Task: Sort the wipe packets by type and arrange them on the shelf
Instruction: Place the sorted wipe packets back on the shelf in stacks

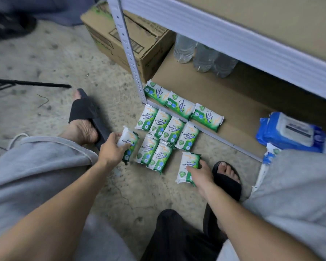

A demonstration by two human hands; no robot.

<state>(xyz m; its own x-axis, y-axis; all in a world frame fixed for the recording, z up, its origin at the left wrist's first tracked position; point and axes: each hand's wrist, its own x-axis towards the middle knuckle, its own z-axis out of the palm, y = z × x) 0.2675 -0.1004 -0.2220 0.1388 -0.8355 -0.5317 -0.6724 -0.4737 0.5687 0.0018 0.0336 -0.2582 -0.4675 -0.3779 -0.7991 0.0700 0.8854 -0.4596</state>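
My left grip [112, 147] is clenched around a green pine wipe packet [130, 144], thumb on its far edge and fingers curled over its face. I cannot tell whether that packet is off the floor [64, 59] or touching it. My right grip [199, 175] grasps a second green packet [187, 163] by its right side, thumb across the printed front, just left of my right sandal [227, 182].

Between my two grips, six more green packets [172, 129] lie on the floor in two rows. Four sit side by side against the shelf's front rail, and two are nearer to me. Beyond the rail, three green packets [179, 105] lie in a line on the bottom shelf board [239, 98], starting at the grey upright post [128, 53].

Farther right on the same board is a stack of blue wipe packs [290, 130], partly hidden by my grey shorts [299, 185]. At the far back of the board stand clear water bottles [203, 57]. A cardboard box [109, 34] sits on the floor to the left of the post. My left sandal [87, 113] is planted on the floor just left of my left grip.
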